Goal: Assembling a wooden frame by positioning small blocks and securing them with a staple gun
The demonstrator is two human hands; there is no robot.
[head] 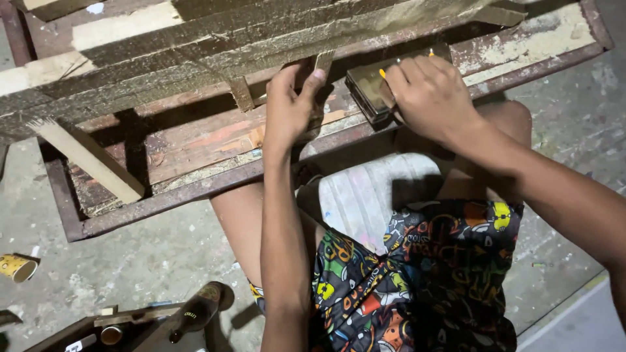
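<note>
1. Frame (195, 189): a rusty metal rectangle on low supports over the concrete floor (130, 261), with worn planks (195, 140) lying inside it. It spans the picture's upper half, just ahead of the seated person's knees.
2. Woven strip (195, 45), coarse and olive-brown, runs slantwise across the frame's far side, above both hands.
3. Drum (365, 195), pale plastic, serves as the seat between the person's legs.
4. Block (368, 91), dark and box-shaped, sits on the frame's near rail. The right hand (430, 98) lies over its right end, fingers curled down on it in a grip.
5. Left hand (290, 104) reaches up beside the block, apart from it, pinching a narrow wooden slat (322, 62) under the strip with thumb and fingers.
6. Step in hand, as I judge it: holding the slat steady against the strip while the block is brought to bear. The next move seems to call for a firm left pinch and a controlled right push.
7. Bottle (195, 313) and paper cup (16, 267) lie on the floor, well apart from the work.
</note>
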